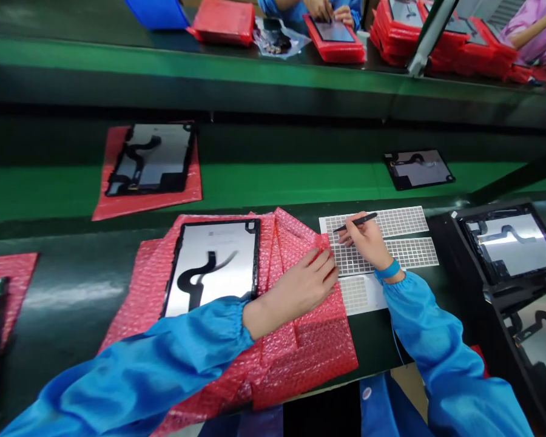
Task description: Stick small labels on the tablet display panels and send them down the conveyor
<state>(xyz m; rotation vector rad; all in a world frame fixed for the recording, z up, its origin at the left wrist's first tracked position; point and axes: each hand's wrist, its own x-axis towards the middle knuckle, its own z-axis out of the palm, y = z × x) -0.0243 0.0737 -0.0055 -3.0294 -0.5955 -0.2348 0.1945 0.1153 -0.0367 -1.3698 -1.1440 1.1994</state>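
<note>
Panel [230, 276] sits bare on red bubble wrap [318, 352], left sleeve [186, 346] blocking its lower end. Right hand [366, 240]'s pinching a black pen-like tool [364, 218] over grid sheets [403, 221]; lowest one's partly blank, so I'd guess some's done, plenty left. Left hand [312, 276]'s loosely open on the wrap. More panels [166, 161] lie on the green belt [255, 182] beyond.
</note>
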